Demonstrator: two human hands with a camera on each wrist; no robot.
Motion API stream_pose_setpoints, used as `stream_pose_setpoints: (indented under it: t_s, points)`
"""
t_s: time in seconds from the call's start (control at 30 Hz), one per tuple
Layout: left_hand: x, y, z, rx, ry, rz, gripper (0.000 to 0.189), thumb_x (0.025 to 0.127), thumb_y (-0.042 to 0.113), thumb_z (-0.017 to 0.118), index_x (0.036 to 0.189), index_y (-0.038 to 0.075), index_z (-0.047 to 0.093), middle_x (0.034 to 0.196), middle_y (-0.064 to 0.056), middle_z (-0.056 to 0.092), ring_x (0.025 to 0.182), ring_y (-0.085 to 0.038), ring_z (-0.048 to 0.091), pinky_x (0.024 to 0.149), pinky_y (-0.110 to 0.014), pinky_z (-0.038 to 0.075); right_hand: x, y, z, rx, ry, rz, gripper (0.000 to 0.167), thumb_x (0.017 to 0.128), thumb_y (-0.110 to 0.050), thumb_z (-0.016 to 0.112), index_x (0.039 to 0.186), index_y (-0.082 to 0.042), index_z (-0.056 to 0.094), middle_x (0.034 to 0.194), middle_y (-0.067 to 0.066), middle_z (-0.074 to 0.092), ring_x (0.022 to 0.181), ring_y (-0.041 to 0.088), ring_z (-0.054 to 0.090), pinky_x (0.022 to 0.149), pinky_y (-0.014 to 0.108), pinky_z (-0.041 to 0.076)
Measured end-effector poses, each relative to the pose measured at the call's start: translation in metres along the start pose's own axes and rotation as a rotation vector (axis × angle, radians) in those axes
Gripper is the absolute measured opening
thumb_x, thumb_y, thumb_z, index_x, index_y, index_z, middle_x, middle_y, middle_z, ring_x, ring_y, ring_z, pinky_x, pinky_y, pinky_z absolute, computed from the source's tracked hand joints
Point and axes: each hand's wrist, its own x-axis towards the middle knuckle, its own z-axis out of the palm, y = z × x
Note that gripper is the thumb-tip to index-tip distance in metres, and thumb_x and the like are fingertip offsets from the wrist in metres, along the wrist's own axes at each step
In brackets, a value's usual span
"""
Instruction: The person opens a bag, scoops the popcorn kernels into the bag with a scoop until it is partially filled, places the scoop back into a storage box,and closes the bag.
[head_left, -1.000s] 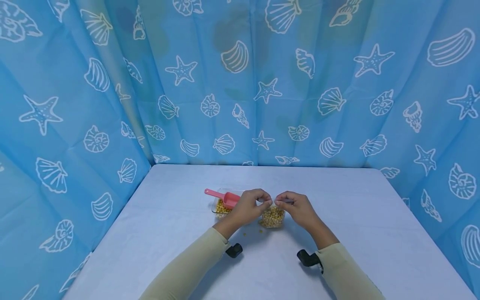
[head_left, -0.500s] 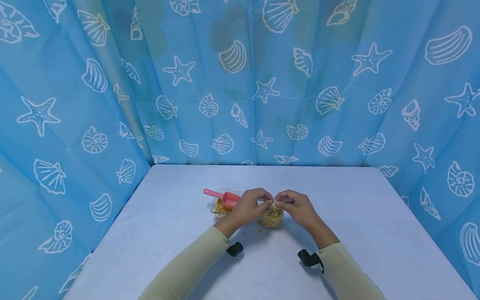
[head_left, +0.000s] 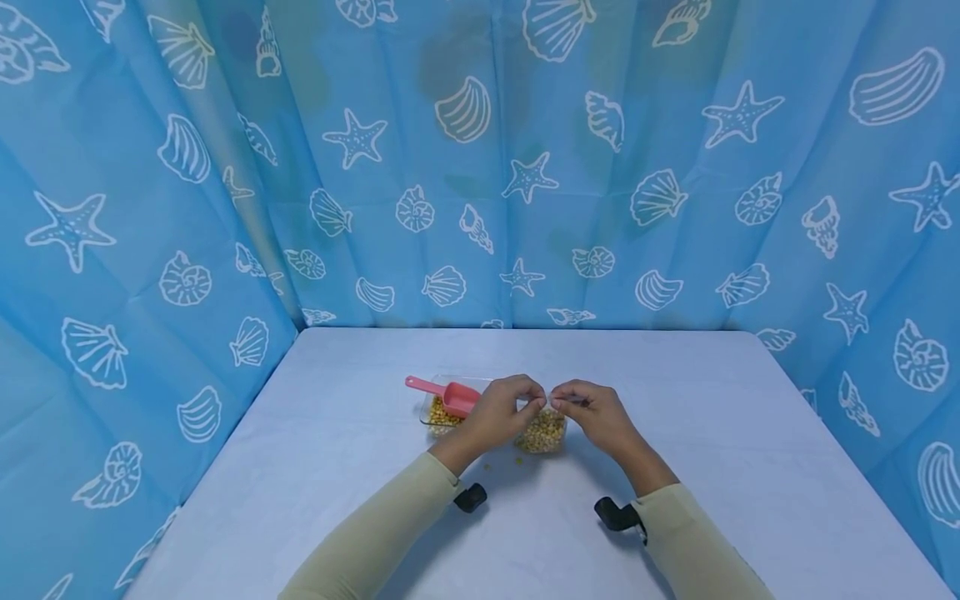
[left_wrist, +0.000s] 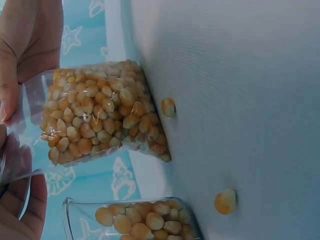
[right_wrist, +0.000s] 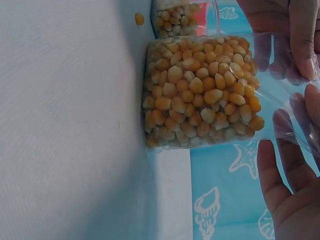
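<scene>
A clear plastic bag (head_left: 542, 435) filled with corn kernels (right_wrist: 200, 95) stands upright on the white table, its upper part free of kernels. My left hand (head_left: 510, 408) pinches the left side of the bag's top edge between thumb and fingers. Opposite it, my right hand (head_left: 598, 414) pinches the right side, the fingertips of both hands close together. Left of the bag sits a glass container (left_wrist: 66, 215) of corn kernels, partly hidden behind my left hand in the head view. A pink scoop (head_left: 459, 400) lies on the kernels there, its handle over the rim.
Loose corn kernels lie on the table in front of the bag, one kernel (left_wrist: 168, 107) close to its base and another kernel (left_wrist: 225, 201) nearer the container. A blue shell-print curtain (head_left: 480, 208) surrounds the table (head_left: 675, 375) at the back and sides.
Both hands keep their pinch on the bag's top with hardly any motion. The head view shifts slightly; scoop and container stay in place.
</scene>
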Motion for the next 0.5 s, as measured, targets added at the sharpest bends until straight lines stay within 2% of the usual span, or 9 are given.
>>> stream_pose_setpoints:
  t_s: [0.13,0.37,0.5]
  points:
    - [0.000,-0.001,0.001,0.001,-0.004,-0.016,0.012,0.099,0.023,0.060,0.102,0.015,0.068,0.099,0.009,0.066,0.100,-0.003,0.060,0.091,-0.022,0.050,0.000,0.001,0.000,-0.020,0.011,0.004,0.012,0.092,-0.026,0.068,0.100,-0.016,0.071,0.098,-0.002,0.069,0.087,0.020,0.061,0.072,0.036,0.053]
    - [-0.007,-0.008,-0.008,-0.013,0.012,-0.046,0.016,0.098,0.031,0.060,0.101,0.018,0.068,0.097,0.012,0.064,0.096,-0.004,0.059,0.088,-0.028,0.053,-0.003,0.004,-0.008,-0.020,0.025,0.131,0.019,0.092,-0.033,0.068,0.101,-0.016,0.070,0.101,0.000,0.069,0.094,0.022,0.064,0.079,0.042,0.055]
    - [-0.011,-0.014,-0.015,-0.049,0.024,-0.087,0.016,0.097,0.033,0.061,0.098,0.018,0.069,0.093,0.013,0.064,0.091,-0.004,0.059,0.083,-0.028,0.054,-0.006,0.006,-0.014,-0.012,0.023,0.127,0.022,0.093,-0.033,0.067,0.102,-0.013,0.071,0.103,0.002,0.068,0.095,0.022,0.063,0.080,0.041,0.055]
